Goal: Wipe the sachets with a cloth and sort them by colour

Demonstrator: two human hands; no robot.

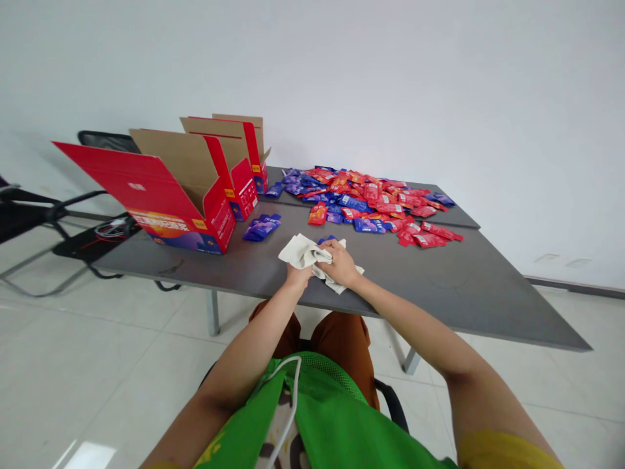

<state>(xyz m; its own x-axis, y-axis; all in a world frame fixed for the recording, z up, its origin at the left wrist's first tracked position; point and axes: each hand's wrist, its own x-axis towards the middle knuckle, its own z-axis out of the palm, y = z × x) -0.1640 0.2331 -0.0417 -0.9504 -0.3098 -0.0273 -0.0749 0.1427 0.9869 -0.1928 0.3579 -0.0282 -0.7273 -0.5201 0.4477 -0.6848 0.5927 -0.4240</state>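
Lower center: left hand (299, 276) and right hand (340, 262) grip white cloth (300, 251), right fingers pinching it, left fingers' state indeterminable, above surface (405, 280). Open cartons (195, 221) occupy upper left.

There are three open boxes (188, 225), two hands (340, 264) and one large packet heap (371, 198).

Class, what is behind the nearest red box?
Behind the red box stand a second box and a third box, both partly visible. Raised flaps cover much of the rest, insides included.
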